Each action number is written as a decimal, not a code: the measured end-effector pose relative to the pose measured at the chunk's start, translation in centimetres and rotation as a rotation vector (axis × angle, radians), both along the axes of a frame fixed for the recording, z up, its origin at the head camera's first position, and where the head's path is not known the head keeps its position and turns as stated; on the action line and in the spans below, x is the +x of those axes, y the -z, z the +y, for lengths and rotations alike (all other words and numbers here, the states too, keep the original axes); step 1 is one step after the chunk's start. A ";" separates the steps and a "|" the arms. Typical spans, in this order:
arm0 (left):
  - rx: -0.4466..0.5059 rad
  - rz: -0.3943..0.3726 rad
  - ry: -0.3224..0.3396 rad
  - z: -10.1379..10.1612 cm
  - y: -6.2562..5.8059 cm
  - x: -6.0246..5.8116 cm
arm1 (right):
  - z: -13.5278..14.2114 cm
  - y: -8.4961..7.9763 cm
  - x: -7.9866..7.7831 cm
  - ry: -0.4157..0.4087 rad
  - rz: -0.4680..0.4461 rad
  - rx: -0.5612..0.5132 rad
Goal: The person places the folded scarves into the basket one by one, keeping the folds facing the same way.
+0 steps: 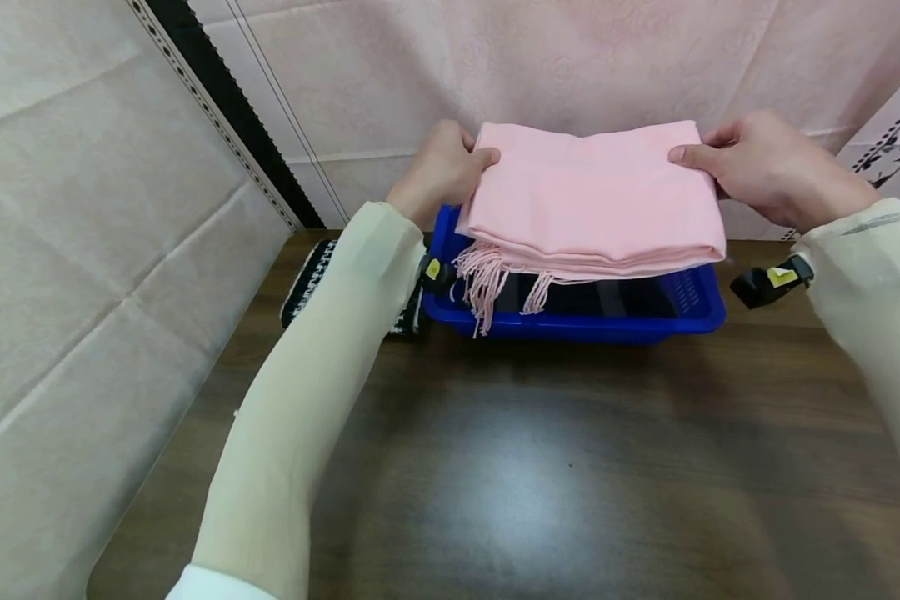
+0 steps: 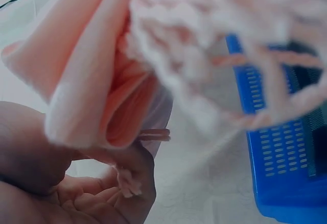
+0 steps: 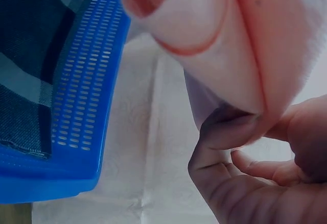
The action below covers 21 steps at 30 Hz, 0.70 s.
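Observation:
A folded pink scarf (image 1: 592, 196) with twisted fringe is held up above a blue plastic basket (image 1: 570, 327). My left hand (image 1: 444, 167) pinches its left edge, thumb on top and fingers beneath. On the opposite edge, my right hand (image 1: 776, 167) pinches the scarf the same way. The fringe (image 1: 487, 283) hangs down at the scarf's left front, over the basket's rim. Inside the basket lies a dark checked cloth (image 3: 30, 71), partly hidden by the scarf in the head view. Both wrist views show the scarf's folded layers between thumb and fingers.
A black-and-white patterned cloth (image 1: 311, 279) lies left of the basket, partly behind my left forearm. The brown wooden table (image 1: 510, 467) stretches out in front. Pale sheeting (image 1: 105, 275) covers the left side and the back.

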<state>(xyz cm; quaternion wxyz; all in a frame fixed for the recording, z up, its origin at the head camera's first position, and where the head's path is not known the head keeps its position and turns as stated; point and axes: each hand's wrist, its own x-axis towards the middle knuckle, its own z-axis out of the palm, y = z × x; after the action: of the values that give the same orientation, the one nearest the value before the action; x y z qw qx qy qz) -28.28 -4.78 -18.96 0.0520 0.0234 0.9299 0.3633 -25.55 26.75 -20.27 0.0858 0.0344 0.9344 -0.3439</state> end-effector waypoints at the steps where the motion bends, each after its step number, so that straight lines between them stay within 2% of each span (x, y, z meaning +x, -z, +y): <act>1: 0.004 0.001 -0.004 0.1 -0.1 -0.1 | 0.0 -0.1 -0.1 0.005 -0.002 0.008; 9: 0.015 0.012 -0.002 0.3 -1.0 -0.6 | 0.0 -0.6 -0.1 0.023 -0.001 0.038; 15: 0.053 0.025 -0.007 0.1 -1.7 -0.7 | -0.2 -0.9 -0.3 0.054 0.002 0.019; 21: 0.048 0.026 -0.006 0.0 -1.4 -0.9 | -0.4 -0.8 -0.5 0.068 0.011 0.027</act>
<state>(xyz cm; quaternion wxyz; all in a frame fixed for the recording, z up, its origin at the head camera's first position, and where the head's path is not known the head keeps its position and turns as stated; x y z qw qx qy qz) -29.21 -4.77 -17.54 0.0382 0.0268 0.9215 0.3855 -26.02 26.38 -19.42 0.0687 0.0655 0.9377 -0.3341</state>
